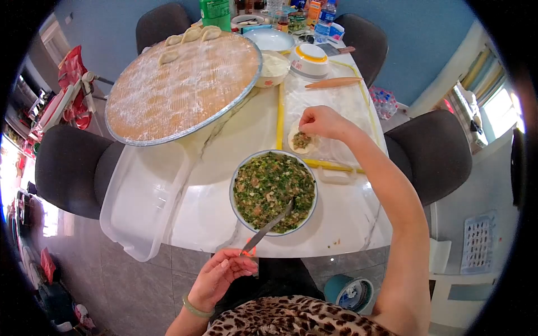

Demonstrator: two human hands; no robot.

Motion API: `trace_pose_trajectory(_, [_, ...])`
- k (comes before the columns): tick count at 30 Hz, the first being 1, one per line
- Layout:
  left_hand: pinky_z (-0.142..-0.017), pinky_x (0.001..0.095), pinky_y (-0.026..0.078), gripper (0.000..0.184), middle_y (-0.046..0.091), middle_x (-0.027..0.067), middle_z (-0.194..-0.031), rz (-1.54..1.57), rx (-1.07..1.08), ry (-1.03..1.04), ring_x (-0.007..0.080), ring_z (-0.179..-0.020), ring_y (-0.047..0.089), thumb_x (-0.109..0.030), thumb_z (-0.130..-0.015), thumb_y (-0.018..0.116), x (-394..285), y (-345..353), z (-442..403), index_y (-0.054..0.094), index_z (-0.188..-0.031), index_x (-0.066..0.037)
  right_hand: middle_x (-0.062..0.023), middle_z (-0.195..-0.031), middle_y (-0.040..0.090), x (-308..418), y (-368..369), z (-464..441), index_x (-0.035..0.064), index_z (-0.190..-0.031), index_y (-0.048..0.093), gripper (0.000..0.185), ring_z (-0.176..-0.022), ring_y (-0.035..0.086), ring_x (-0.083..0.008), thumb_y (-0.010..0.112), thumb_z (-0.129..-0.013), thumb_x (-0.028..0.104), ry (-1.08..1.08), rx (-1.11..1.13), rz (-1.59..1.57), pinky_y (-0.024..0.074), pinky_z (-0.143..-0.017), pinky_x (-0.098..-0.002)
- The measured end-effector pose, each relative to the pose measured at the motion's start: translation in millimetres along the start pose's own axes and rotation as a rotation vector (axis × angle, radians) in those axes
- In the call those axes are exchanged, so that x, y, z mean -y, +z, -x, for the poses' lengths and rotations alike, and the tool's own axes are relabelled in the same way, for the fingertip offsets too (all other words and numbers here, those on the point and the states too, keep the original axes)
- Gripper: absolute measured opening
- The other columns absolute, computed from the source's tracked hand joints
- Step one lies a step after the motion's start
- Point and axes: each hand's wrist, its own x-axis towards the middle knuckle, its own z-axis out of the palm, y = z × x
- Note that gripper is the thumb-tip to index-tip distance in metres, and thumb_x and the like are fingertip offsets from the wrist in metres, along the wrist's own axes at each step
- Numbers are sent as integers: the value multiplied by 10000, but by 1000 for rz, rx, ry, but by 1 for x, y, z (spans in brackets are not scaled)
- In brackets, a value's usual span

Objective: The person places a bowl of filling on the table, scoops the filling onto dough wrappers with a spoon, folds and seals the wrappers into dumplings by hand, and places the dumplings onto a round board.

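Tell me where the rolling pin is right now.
In the head view, the rolling pin lies right of centre on the floured mat, beside the upturned bowl and beyond the right hand.

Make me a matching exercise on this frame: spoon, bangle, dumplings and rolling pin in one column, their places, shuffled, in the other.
Things:
1. Spoon
2. Bangle
3. Dumplings
4. Rolling pin

Places:
A. Toward the far side of the round board
B. Near the upturned bowl
C. Dipped in the green-flecked filling
D. Around the wrist of the left hand

Right pairs: 1-C, 2-D, 3-A, 4-B
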Motion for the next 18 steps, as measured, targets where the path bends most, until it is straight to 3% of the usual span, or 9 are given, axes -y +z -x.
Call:
trace_pose_trajectory(5, [-969,415,445,378,595,183,-1133,-63,53,-58,287,-1097,576,-262,-973,480,0,6,1,465,-1234,11,-111,-823,679,-3,-1,10,8,-876,670,246,-766,643,-206,669,-739,212,-10,-21,-124,519,-714,-324])
trace_pose_trajectory(10, [-983,389,432,396,588,180,-1161,-137,117,-143,272,-1120,566,-260,-982,459,-1,24,-5,455,-1263,19,-86,-769,664,-10,4,19,2,-863,655,180,-596,647,-154,654,-781,162,207,-45,-375,528,-532,-279])
trace_pose_trajectory(13, [-1000,384,417,413,572,186,-1189,-178,190,-251,277,-1156,544,-259,-985,451,-1,52,-21,437,-1285,25,-88,-748,664,-15,8,26,2,-909,641,186,-573,656,-154,641,-797,151,265,-60,-490,524,-498,-275])
trace_pose_trajectory(18, [-1038,371,373,454,496,192,-1297,-89,187,-271,271,-1254,459,-269,-995,423,29,109,-85,378,-1336,27,-72,-765,660,-13,14,38,9,-991,613,217,-616,660,-137,629,-813,132,293,-87,-649,533,-540,-260])
